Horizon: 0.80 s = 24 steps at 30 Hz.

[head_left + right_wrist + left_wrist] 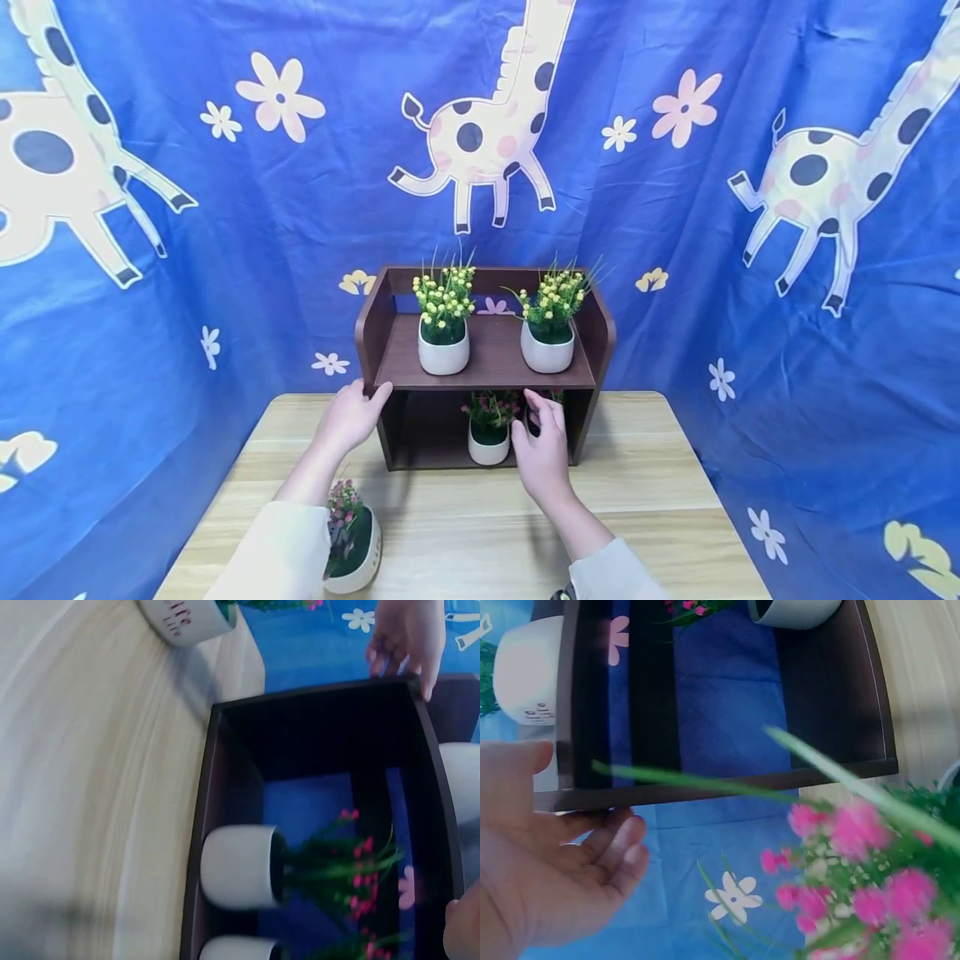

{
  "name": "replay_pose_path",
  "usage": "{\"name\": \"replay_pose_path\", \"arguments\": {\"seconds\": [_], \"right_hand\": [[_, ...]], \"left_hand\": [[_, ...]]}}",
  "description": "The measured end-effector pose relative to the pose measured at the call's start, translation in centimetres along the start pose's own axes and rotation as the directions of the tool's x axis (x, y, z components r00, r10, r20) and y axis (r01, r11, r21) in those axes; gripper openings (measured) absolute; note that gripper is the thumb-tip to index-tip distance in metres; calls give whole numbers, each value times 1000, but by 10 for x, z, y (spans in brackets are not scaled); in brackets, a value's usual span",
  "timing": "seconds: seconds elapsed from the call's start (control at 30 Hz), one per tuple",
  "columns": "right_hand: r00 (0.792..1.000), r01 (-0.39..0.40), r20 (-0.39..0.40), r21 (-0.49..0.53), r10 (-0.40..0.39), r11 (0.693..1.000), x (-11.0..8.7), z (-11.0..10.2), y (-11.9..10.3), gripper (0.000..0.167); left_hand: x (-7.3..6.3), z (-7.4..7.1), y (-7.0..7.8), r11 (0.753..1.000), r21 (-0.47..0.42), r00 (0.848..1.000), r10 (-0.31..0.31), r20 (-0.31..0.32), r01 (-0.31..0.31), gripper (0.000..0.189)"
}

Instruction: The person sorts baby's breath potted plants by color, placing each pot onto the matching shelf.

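A dark brown two-tier shelf (491,362) stands on the table. My left hand (351,418) holds its left front corner, thumb over the upper board and fingers round the outside of the side panel (727,791). In front of the lower tier's right part is my right hand (546,458), thumb and fingers apart with nothing between them. Its fingertips are close to the upper board's front edge. Behind it, a pink-flowered potted plant (557,395) is mostly hidden. Left of that, another pink-flowered plant in a white pot (488,446) sits in the lower tier.
Two yellow-flowered plants in white pots, a left one (444,354) and a right one (547,352), stand on the upper tier. A further pink-flowered pot (363,567) is on the wooden table (442,533) by my left forearm. Blue patterned cloth (315,217) hangs around the table.
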State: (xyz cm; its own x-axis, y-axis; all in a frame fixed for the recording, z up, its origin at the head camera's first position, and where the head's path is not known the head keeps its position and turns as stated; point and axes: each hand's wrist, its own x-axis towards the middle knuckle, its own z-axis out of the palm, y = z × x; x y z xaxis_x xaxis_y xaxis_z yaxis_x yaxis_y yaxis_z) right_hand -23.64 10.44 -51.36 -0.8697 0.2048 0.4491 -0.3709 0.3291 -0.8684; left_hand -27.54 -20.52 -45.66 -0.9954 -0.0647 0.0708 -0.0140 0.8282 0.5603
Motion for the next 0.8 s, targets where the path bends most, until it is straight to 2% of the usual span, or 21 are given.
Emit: {"name": "replay_pose_path", "arguments": {"seconds": [0.13, 0.47, 0.67, 0.8], "right_hand": [[999, -31, -21, -15, 31, 999, -1, -18, 11, 46], [987, -144, -75, -44, 141, 989, 9, -55, 46, 33], [978, -159, -142, -33, 152, 987, 24, -70, 55, 37], [974, -147, -172, 27, 149, 989, 37, -71, 56, 44]], "left_hand": [[-20, -7, -11, 999, 33, 998, 13, 57, -15, 74], [-79, -31, -56, 1000, 27, 999, -2, 53, 1, 75], [-106, -36, -98, 998, 6, 994, -70, 80, 70, 78], [-123, -33, -134, 981, -20, 970, -188, 155, 193, 79]]}}
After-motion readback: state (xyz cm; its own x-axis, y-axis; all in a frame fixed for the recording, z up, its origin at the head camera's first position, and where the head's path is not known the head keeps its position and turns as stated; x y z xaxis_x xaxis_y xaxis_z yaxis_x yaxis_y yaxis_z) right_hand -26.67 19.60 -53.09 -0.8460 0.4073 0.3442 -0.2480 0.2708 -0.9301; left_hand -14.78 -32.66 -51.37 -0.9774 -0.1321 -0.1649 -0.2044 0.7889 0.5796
